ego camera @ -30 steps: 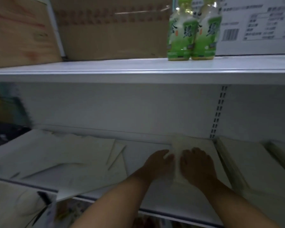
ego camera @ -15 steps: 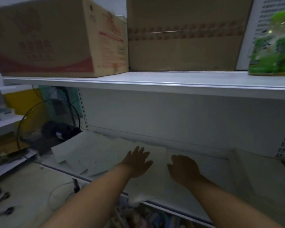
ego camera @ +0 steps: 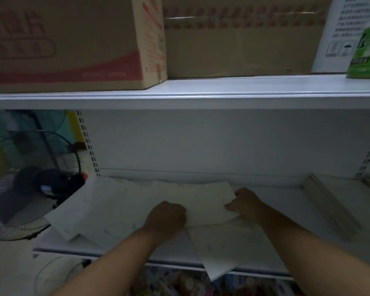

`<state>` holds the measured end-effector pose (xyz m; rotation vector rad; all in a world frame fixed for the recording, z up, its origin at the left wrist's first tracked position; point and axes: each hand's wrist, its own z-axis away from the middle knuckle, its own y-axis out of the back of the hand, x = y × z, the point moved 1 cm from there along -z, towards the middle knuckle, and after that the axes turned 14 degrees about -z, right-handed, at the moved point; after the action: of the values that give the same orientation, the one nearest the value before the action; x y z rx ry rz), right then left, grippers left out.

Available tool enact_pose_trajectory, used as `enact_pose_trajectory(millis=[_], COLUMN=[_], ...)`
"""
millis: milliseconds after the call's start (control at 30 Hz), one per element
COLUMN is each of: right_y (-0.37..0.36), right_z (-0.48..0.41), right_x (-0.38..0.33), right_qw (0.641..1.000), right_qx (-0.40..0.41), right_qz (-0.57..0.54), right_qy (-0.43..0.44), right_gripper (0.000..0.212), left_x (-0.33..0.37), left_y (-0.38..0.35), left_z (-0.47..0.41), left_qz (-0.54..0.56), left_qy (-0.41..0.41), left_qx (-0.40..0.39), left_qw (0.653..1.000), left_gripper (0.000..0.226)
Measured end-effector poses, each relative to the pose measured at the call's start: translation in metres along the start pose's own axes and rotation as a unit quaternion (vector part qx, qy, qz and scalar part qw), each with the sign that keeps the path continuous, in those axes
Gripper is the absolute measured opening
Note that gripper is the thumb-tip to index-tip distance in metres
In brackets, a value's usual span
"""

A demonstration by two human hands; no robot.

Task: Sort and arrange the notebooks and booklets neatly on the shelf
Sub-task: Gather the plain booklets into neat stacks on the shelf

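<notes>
Pale booklets lie scattered flat on the white lower shelf (ego camera: 286, 201). My left hand (ego camera: 166, 216) has its fingers curled on the near left edge of a cream booklet (ego camera: 207, 201). My right hand (ego camera: 245, 202) pinches that booklet's right edge. Beneath it another white booklet (ego camera: 229, 251) sticks out past the shelf's front edge. More loose booklets (ego camera: 98, 208) overlap on the left, one hanging off the shelf's left end. A neat stack of booklets (ego camera: 338, 201) lies at the right.
The upper shelf (ego camera: 201, 90) carries cardboard boxes (ego camera: 73, 43), a white box and a green bottle pack (ego camera: 367, 50). A black floor fan (ego camera: 34, 182) stands left of the shelf. Colourful goods show below the shelf's front edge.
The view has swung left. Both hands went from lying flat and spread on the booklets to taking hold of the cream booklet's edges.
</notes>
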<state>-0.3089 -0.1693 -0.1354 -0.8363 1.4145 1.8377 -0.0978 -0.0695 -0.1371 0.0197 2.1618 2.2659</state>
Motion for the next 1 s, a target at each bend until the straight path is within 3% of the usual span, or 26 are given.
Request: enact_pose_trajectory(millis=[167,233,300,367,433,500,567,633,700,767,900,1000], right_y=[0.016,0.023,0.027,0.028,0.024,0.016,0.011,0.013,0.011,0.007,0.016,0.028], right_z=[0.011,0.012,0.015,0.015,0.011,0.006,-0.011,-0.033,-0.046,-0.052,-0.056,-0.061], right_x=[-0.01,-0.013,-0.022,-0.033,-0.045,-0.05,-0.038,-0.011,0.019,0.032,0.023,0.012], right_qw=[0.993,0.989,0.984,0.979,0.972,0.961,0.961,0.989,0.988,0.981,0.979,0.992], right_qx=[0.008,-0.001,-0.002,-0.001,-0.003,-0.021,-0.009,-0.005,-0.047,-0.06,0.004,0.022], right_qz=[-0.088,-0.086,-0.078,-0.089,-0.087,-0.126,-0.157,-0.018,0.136,0.181,0.196,0.064], right_qy=[0.075,0.12,0.161,0.185,0.217,0.245,0.228,0.147,0.056,0.037,0.054,0.103], right_gripper=[0.018,0.017,0.018,0.019,0.022,0.018,0.02,0.052,0.091,0.105,0.103,0.068], left_x=[-0.028,-0.03,-0.031,-0.034,-0.042,-0.05,-0.056,-0.062,-0.066,-0.065,-0.058,-0.057], left_y=[0.026,0.034,0.038,0.038,0.031,0.021,0.007,-0.009,-0.019,-0.023,-0.023,-0.023], left_z=[-0.031,-0.042,-0.047,-0.041,-0.032,-0.023,-0.02,-0.021,-0.022,-0.021,-0.019,-0.019], left_qz=[0.138,0.161,0.254,0.398,0.512,0.563,0.588,0.64,0.678,0.676,0.651,0.657], left_qy=[0.051,0.054,0.051,0.025,0.004,-0.013,0.013,0.076,0.129,0.149,0.166,0.185], left_qx=[0.111,0.077,0.013,-0.097,-0.203,-0.231,-0.183,-0.115,-0.052,-0.024,0.003,0.026], left_qw=[0.983,0.982,0.966,0.912,0.835,0.794,0.788,0.756,0.722,0.721,0.741,0.73], left_gripper=[0.052,0.062,0.058,0.041,0.036,0.037,0.05,0.063,0.046,0.039,0.04,0.037])
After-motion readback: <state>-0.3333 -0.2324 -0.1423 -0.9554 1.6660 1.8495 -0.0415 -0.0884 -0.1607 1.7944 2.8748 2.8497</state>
